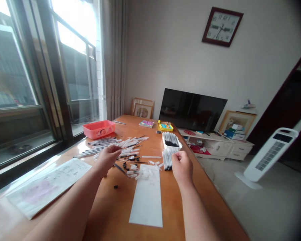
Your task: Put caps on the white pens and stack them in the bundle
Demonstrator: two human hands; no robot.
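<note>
My left hand [108,158] is closed in a pinch above the near edge of a loose pile of clear pen barrels [130,143]. Whatever lies between its fingertips is too small to make out. On the right, my right hand [182,166] is curled, thumb against forefinger, beside a stack of clear pens with black ends [167,158]; its contents are hidden. Behind that stack, a white container [178,147] holds more pens. Black caps [124,165] and short clear pieces [132,172] are scattered between my hands. One black cap [115,187] lies apart, closer to me.
A white paper strip [146,204] lies in the middle, and a notebook [47,187] at left. Farther back are a red plastic basket [99,130], a colourful booklet [146,124] and a yellow box [165,126]. The table's right edge runs beside my right forearm.
</note>
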